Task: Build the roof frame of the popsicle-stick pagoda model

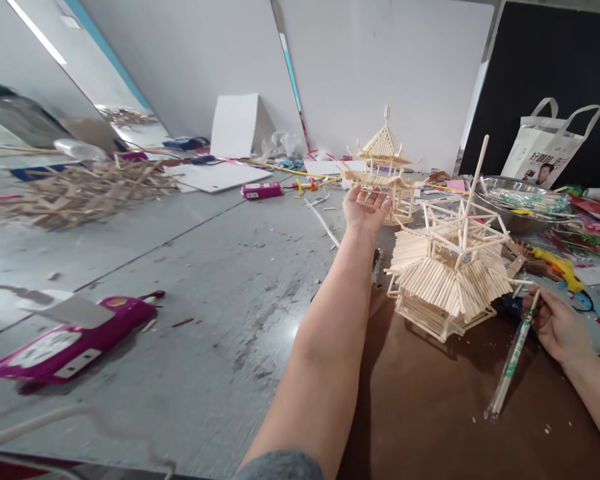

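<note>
My left hand (366, 210) reaches forward with palm up and fingers spread, just in front of a small two-tiered pavilion model (383, 147) made of thin wooden sticks. Whether the fingertips touch the model I cannot tell. Nearer stands a larger, six-sided stick pavilion (447, 280) with a slatted lower roof, a bare upper frame and a tall upright stick. On its right, my right hand (560, 323) is closed around the upper end of a pair of chopsticks in a clear wrapper (513, 363), slanting down over the brown mat.
A brown mat (420, 407) lies under the larger pavilion. Left are a purple power strip (75, 340) with a white plug and a blurred stick pile (100, 190). Right are a metal bowl (520, 220) of wrapped chopsticks, a yellow glue gun (557, 267) and a white bag (545, 150).
</note>
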Demonstrator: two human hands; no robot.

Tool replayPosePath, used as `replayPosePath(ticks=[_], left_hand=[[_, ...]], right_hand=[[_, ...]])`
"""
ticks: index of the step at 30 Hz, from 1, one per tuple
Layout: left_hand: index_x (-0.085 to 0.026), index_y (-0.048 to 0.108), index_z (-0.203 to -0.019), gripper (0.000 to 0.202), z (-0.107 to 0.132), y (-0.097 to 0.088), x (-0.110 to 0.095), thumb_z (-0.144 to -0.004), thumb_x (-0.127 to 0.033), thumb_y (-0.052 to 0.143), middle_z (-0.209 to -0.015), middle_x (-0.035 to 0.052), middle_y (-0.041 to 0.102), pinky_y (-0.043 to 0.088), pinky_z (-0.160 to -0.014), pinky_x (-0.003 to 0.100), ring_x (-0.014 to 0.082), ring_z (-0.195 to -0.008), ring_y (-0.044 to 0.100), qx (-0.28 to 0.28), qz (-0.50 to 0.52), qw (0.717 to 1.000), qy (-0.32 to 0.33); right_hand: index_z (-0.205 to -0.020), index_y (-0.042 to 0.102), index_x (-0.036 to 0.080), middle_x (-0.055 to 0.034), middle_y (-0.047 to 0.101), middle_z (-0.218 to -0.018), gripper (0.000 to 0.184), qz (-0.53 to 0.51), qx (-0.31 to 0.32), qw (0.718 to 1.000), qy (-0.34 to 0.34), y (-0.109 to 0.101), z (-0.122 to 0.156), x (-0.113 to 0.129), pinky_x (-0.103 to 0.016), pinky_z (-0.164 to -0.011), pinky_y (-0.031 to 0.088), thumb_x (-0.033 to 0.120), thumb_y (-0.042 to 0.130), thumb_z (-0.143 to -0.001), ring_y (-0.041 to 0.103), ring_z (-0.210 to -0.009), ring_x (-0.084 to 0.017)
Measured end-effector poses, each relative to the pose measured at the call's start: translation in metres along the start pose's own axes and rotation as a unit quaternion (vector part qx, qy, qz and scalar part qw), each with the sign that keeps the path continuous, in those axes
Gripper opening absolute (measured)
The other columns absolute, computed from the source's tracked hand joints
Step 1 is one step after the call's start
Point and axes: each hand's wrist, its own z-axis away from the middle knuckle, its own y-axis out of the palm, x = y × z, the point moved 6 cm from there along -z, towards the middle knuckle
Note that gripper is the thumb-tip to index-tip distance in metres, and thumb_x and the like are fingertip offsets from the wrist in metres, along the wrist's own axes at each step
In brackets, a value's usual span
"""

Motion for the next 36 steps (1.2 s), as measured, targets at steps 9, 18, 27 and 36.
replayPosePath(ticks=[9, 18, 27, 36], left_hand=[[-0.016, 0.050, -0.090, 0.029, 0.013, 0.021, -0.010, -0.081, -0.041, 0.038, -0.097, 0.0110, 0.055, 0.040, -0.091, 0.040, 0.0243, -0.106, 0.052, 0.044, 0.008, 0.999, 0.003], [-0.015, 0.050, -0.107, 0.048, 0.019, 0.042, -0.020, -0.080, -0.053, 0.038, -0.107, 0.0100, 0.051, 0.036, -0.096, 0.045, 0.0282, -0.123, 0.039, 0.099, -0.030, 0.994, 0.026], [-0.014, 0.044, -0.116, 0.047, 0.040, 0.062, -0.020, -0.087, -0.047, 0.026, -0.110, 0.0104, 0.053, 0.031, -0.099, 0.048, 0.0261, -0.123, 0.040, 0.105, -0.019, 0.994, 0.022], [-0.022, 0.038, -0.126, 0.049, 0.044, 0.068, -0.017, -0.087, -0.045, 0.018, -0.124, 0.0082, 0.052, 0.033, -0.101, 0.043, 0.0219, -0.120, 0.044, 0.141, -0.109, 0.983, 0.051]], right_hand=[[-0.074, 0.064, 0.022, 0.0011, 0.063, -0.055, 0.017, 0.030, 0.032, 0.999, 0.000, 0.001, -0.002, 0.001, -0.020, -0.037, 0.042, 0.036, 0.067, -0.065, 0.054, -0.043, -0.011], [-0.071, 0.065, 0.020, 0.0010, 0.064, -0.056, 0.024, 0.031, 0.040, 0.999, 0.015, -0.001, -0.003, -0.001, -0.019, -0.038, 0.043, 0.038, 0.073, -0.057, 0.055, -0.045, -0.011], [-0.073, 0.065, 0.021, 0.0005, 0.064, -0.059, 0.023, 0.040, 0.065, 0.997, 0.009, 0.000, -0.004, -0.001, -0.020, -0.039, 0.044, 0.039, 0.071, -0.061, 0.055, -0.046, -0.011], [-0.075, 0.065, 0.021, 0.0011, 0.065, -0.062, 0.022, 0.045, 0.080, 0.996, 0.017, -0.002, -0.005, -0.002, -0.018, -0.041, 0.046, 0.038, 0.071, -0.062, 0.056, -0.050, -0.010]])
